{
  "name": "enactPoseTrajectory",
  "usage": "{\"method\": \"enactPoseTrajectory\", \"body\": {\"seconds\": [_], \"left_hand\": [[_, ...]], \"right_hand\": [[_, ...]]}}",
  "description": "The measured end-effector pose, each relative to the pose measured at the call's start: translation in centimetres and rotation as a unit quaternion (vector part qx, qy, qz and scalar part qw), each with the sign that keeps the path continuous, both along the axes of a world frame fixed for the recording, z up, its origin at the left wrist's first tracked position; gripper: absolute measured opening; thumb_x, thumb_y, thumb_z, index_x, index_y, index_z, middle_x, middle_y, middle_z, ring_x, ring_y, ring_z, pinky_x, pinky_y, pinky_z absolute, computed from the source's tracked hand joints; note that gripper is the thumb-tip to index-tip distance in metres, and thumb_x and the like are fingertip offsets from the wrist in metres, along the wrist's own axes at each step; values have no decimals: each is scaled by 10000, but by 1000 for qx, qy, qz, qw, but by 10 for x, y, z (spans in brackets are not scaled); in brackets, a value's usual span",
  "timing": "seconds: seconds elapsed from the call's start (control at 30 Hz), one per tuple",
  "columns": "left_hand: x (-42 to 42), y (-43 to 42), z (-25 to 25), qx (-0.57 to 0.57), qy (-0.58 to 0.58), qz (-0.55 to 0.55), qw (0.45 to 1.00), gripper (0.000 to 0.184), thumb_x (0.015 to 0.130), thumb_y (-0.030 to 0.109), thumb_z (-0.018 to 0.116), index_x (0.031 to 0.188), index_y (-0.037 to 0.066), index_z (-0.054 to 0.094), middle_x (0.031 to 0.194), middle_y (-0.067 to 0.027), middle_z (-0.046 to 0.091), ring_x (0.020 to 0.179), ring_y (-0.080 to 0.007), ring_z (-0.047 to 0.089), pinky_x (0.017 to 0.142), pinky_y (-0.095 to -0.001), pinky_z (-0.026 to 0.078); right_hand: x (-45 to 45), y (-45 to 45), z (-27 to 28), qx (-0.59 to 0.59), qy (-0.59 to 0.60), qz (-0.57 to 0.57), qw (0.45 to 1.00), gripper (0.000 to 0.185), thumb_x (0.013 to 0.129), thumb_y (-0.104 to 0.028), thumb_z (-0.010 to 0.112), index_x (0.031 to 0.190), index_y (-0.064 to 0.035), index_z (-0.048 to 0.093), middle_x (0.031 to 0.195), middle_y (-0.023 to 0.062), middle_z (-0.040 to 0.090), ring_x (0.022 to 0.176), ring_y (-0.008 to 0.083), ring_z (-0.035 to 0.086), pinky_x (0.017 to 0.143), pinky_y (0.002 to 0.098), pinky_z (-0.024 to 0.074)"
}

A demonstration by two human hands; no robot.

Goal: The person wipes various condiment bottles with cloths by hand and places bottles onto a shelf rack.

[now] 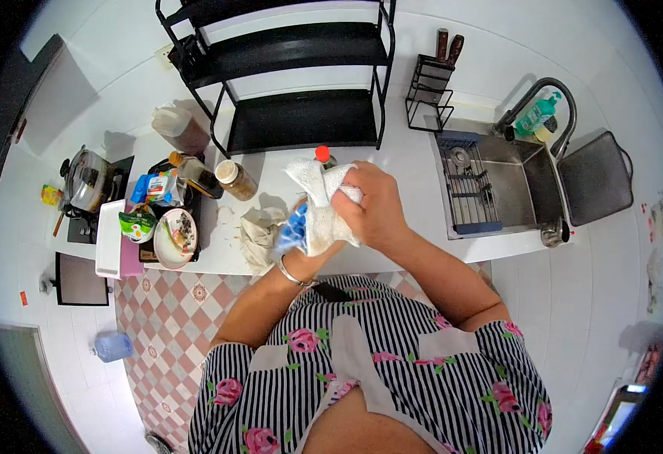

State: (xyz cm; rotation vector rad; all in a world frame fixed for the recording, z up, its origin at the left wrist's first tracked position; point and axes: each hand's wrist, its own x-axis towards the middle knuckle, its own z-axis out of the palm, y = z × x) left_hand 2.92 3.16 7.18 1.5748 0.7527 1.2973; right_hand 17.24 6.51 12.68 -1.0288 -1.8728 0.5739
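Observation:
A white cloth [320, 208] is bunched in my right hand [369, 204], whose fingers are wrapped round it above the counter. My left hand [315, 259] is under the cloth, its fingers mostly hidden. Beside the cloth, on its left, is a blue and white item [294, 229], blurred and partly covered. Just behind the cloth stands a bottle with a red cap [322, 154]. A crumpled beige cloth [260, 236] lies on the counter to the left of my left hand.
Behind the counter [415, 204] stands a black tiered rack [301, 121]. The sink [528, 174], with a drying basket [469, 181], is at right. Jars, bottles, a plate [175, 238] and a glass-lidded pot [88, 180] stand at left. A knife holder [428, 91] is behind.

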Motion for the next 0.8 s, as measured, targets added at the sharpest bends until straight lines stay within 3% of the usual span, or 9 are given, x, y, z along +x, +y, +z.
{"method": "enactPoseTrajectory", "body": {"seconds": [0.17,0.2,0.3,0.4,0.47,0.53,0.63,0.73,0.8], "left_hand": [[6,19,-31,95,190,154,965,491,734,97,652,1211,34,552,1225,-197,561,1178,-283,525,975,-382,408],[10,18,2,212,343,274,873,354,689,85,715,1027,33,622,927,-156,668,846,-331,660,737,-378,525],[14,24,22,82,219,244,941,277,649,115,727,893,31,627,786,-168,651,712,-363,643,634,-382,519],[13,26,24,55,160,224,960,257,661,127,718,863,15,606,713,-157,638,684,-314,654,629,-361,512],[9,25,16,31,248,177,952,328,718,141,712,1014,58,599,897,-167,657,843,-315,662,716,-367,527],[8,25,-4,34,259,111,959,384,808,227,621,1145,79,511,1051,-142,595,964,-278,614,809,-359,510],[5,27,-28,-114,-116,-117,980,480,943,356,485,1342,110,379,1282,-104,501,1146,-224,541,948,-349,483],[13,31,-38,-387,-440,-248,771,473,938,345,507,1325,92,405,1269,-108,515,1161,-240,531,968,-336,458],[-1,34,-36,-232,-124,-189,946,540,888,321,599,1332,82,408,1300,-114,499,1190,-251,507,991,-342,426]], "right_hand": [[2,20,-18,-274,228,-4,934,249,870,-256,584,796,-24,641,846,103,656,747,239,620,604,334,451],[5,34,-18,-367,314,15,875,273,892,-273,565,805,-24,638,857,95,660,744,218,624,599,325,456],[30,55,-28,-455,551,98,693,358,913,-335,561,1045,-4,596,982,101,646,861,191,645,817,314,536],[39,67,-44,-379,590,333,630,439,895,-352,581,1154,1,546,1075,126,623,953,211,634,894,331,520],[16,55,-59,-258,267,215,903,471,837,-240,664,1232,-37,507,1107,108,615,1031,233,601,929,364,474],[8,19,-39,-41,49,146,987,523,785,-191,706,1250,-57,508,1148,99,606,1123,245,558,1002,391,414],[5,7,2,6,72,135,988,440,718,-140,737,1131,-77,600,1092,81,639,1156,265,539,1023,412,376],[11,7,7,-63,180,213,958,372,685,-75,683,1052,-37,633,1044,98,653,1116,248,563,1028,408,356],[21,12,16,-84,171,211,959,362,674,-105,696,1024,-34,631,1020,120,658,1074,245,587,1014,408,372]]}}
